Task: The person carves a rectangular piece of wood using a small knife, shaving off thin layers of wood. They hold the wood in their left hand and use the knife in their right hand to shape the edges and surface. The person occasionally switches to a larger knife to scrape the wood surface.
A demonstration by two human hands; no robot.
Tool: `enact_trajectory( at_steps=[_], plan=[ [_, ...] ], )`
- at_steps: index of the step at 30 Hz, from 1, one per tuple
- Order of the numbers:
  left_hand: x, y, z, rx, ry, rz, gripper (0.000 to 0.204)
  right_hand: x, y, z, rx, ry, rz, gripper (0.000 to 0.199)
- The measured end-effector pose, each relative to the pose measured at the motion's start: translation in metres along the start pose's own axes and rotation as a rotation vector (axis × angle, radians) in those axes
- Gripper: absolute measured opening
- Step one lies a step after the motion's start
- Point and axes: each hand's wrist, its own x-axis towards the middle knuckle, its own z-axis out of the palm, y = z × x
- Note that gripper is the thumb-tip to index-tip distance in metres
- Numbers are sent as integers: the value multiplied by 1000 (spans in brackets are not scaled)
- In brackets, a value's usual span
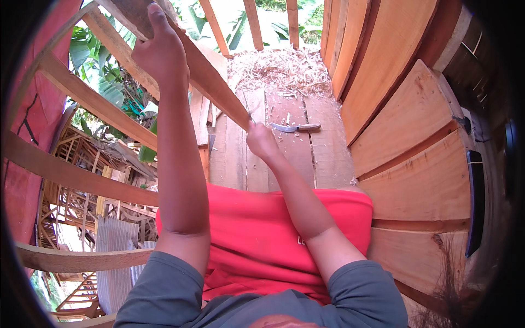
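Observation:
A long wooden board (pixel 210 82) slants from the upper left down toward the middle of the head view. High on it, my left hand (pixel 164 52) is closed around its edge, thumb pointing up. My right hand (pixel 262 141) is closed at the board's lower end, its fingertips mostly hidden. Thin dark strands show just above that hand, too fine to identify. A knife (pixel 298 128) with a curved blade and brown handle lies on the plank floor (pixel 331 158), right of my right hand. Red cloth (pixel 246 218) covers my lap under both forearms.
Pale wood shavings (pixel 284 71) are heaped at the floor's far end. A slatted wooden railing (pixel 104 183) runs along the left, with plants and corrugated sheets (pixel 115 251) beyond. Wooden panelling (pixel 410 109) stands close on the right, near a dark flat object (pixel 474 202).

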Motion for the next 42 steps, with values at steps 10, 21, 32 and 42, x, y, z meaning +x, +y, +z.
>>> enact_trajectory(
  at_steps=[10,21,32,42],
  plan=[
    [11,-10,-32,57,101,56,57,-20,-50,-24,217,116,-143,52],
    [10,-12,-41,226,-47,183,57,-24,-56,-22,208,113,-153,54],
    [-4,-36,-29,-137,-342,-13,35,-22,-54,-40,222,135,-105,52],
    [-14,-42,-18,-72,-234,69,34,-23,-55,-39,274,170,-113,53]
  ],
)
